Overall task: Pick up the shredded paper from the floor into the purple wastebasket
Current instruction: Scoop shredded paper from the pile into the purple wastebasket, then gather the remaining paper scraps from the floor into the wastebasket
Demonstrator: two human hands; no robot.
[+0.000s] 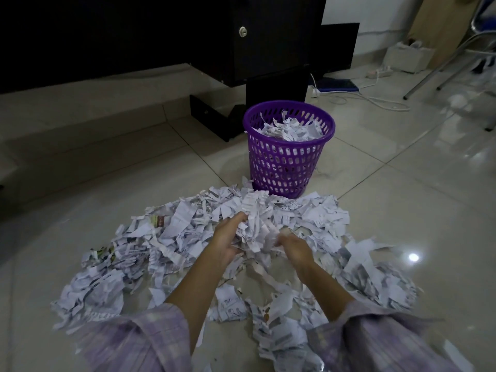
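Note:
A wide heap of white shredded paper (166, 245) covers the floor tiles in the middle and lower part of the view. Between my hands sits a raised bunch of shredded paper (256, 221). My left hand (228, 237) cups its left side with curled fingers. My right hand (295, 248) grips its right side, fingers buried in the strips. Just beyond the heap stands the purple wastebasket (284, 162), upright, with shredded paper filling it close to the rim.
A black desk pedestal (268, 44) stands right behind the wastebasket. White cables and a power strip (379, 73) lie on the floor at the back right, near metal chair legs (440, 73). A low tiled step (80, 122) runs along the left.

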